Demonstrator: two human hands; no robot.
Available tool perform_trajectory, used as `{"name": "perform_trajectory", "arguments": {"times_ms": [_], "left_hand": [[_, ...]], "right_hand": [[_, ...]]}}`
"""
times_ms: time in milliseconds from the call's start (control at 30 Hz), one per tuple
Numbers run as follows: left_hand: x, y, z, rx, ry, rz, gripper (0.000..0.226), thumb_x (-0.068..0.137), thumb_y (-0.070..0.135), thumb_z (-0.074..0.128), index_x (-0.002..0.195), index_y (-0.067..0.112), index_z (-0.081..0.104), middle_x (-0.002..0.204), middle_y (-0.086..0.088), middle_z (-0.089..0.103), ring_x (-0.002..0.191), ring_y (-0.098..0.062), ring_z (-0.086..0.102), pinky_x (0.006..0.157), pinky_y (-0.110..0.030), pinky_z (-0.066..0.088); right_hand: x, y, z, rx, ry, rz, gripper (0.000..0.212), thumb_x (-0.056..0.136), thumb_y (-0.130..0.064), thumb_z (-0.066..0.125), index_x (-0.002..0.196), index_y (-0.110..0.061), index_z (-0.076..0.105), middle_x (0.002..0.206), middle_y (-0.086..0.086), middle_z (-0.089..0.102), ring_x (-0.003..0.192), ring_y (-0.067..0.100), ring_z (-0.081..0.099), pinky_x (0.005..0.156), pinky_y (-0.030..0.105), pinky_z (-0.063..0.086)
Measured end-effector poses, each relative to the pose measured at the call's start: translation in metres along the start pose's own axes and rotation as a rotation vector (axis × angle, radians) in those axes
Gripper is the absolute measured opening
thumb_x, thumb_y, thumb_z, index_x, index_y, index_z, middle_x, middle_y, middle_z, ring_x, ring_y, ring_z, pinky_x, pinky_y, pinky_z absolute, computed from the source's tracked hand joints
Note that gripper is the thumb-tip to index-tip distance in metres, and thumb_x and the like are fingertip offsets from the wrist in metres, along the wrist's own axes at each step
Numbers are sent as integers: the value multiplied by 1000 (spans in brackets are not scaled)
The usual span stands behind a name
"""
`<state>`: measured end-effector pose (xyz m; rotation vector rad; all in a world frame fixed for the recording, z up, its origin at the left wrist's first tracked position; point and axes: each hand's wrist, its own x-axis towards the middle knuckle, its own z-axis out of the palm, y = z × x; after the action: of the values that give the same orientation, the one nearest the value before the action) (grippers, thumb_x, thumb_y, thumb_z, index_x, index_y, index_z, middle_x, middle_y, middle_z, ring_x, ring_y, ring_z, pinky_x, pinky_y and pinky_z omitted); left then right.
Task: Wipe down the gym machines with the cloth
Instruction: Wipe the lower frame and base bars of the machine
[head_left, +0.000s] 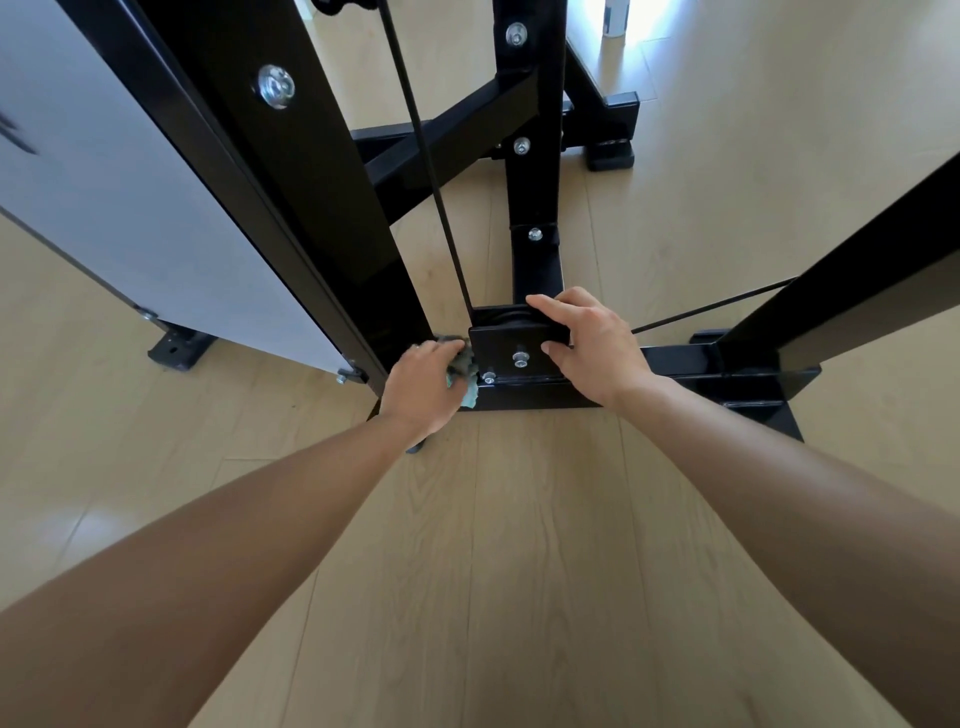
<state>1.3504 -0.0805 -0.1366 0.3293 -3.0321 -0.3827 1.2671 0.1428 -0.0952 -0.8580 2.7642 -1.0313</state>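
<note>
A black cable gym machine stands on the wood floor, its base bar (691, 361) running low across the middle. My left hand (423, 387) grips a bunched teal-grey cloth (465, 374) and presses it against the left side of the black pulley bracket (511, 345) at the foot of the machine. My right hand (587, 345) holds the bracket's right end, fingers over its top and thumb on its front face. A black cable (426, 156) rises from the pulley behind the bracket.
A white panel (130, 197) with a black frame leans in from the left. Black uprights (535, 156) and a diagonal beam (852, 249) crowd the back and right. Light wood floor (519, 545) lies below my forearms.
</note>
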Motion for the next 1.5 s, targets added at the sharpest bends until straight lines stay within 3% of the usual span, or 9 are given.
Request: {"name": "perform_trajectory", "arguments": {"times_ms": [200, 333, 500, 700, 900, 1067, 1167, 1333, 1500], "left_hand": [[-5, -15, 10, -62, -117, 48, 50, 93, 48, 65, 135, 20, 65, 137, 0, 57, 129, -23, 47, 112, -38, 34], [-10, -14, 6, -180, -74, 36, 36, 94, 36, 69, 125, 19, 72, 124, 2, 58, 119, -19, 51, 99, -29, 37], [-18, -12, 9, -100, 68, 166, 22, 84, 18, 82, 104, 19, 72, 116, 8, 36, 99, -9, 44, 86, -11, 33], [-3, -8, 11, -79, 64, 143, 39, 85, 17, 79, 122, 20, 69, 136, 0, 52, 119, -26, 49, 98, -26, 35], [-8, -11, 15, -43, -16, 163, 41, 88, 21, 78, 127, 13, 70, 119, -1, 59, 108, -26, 52, 92, -29, 37], [-29, -22, 9, -58, -31, 166, 26, 89, 19, 77, 114, 12, 76, 96, 2, 53, 87, -18, 53, 75, -26, 35], [-46, -30, 11, -143, -183, -61, 13, 88, 25, 77, 100, 20, 77, 94, 4, 61, 88, -17, 59, 72, -29, 41], [-54, -23, 20, -1237, -80, -1041, 14, 89, 5, 77, 102, 6, 72, 110, -13, 73, 87, -23, 77, 76, -31, 63], [-35, -13, 28, -1487, 72, -1165, 24, 97, 11, 68, 121, 9, 65, 110, -7, 72, 68, -12, 77, 78, -28, 62]], "right_hand": [[0, 0, 2, 11, 14, -3, 57, 96, -13, 66, 147, -29, 49, 132, -5, 52, 103, 22, 58, 93, 38, 54], [-1, 0, 3, 14, 15, 7, 58, 96, -13, 67, 148, -30, 48, 132, -6, 51, 106, 23, 58, 94, 39, 54], [0, -1, 2, 9, 7, 13, 58, 96, -13, 66, 148, -30, 48, 133, -5, 51, 111, 24, 58, 98, 43, 53], [-2, -1, 2, 18, 9, 4, 58, 96, -13, 66, 148, -30, 48, 132, -6, 51, 115, 24, 57, 99, 41, 53], [-2, -1, 2, 11, 8, 5, 57, 96, -13, 66, 148, -30, 48, 132, -6, 51, 114, 25, 57, 99, 43, 53], [-2, -1, 2, -2, 9, -2, 57, 96, -13, 66, 148, -29, 47, 133, -3, 50, 115, 27, 58, 98, 44, 54], [-2, -1, 2, 3, 11, -1, 58, 96, -12, 66, 148, -28, 48, 133, -3, 50, 116, 28, 57, 98, 45, 54], [-2, -2, 3, -13, 13, -8, 58, 95, -11, 66, 148, -29, 47, 132, -2, 50, 113, 30, 59, 96, 46, 55], [0, -2, 2, -34, -3, -3, 59, 96, -13, 66, 148, -32, 46, 132, -3, 49, 112, 30, 59, 94, 47, 55]]}}
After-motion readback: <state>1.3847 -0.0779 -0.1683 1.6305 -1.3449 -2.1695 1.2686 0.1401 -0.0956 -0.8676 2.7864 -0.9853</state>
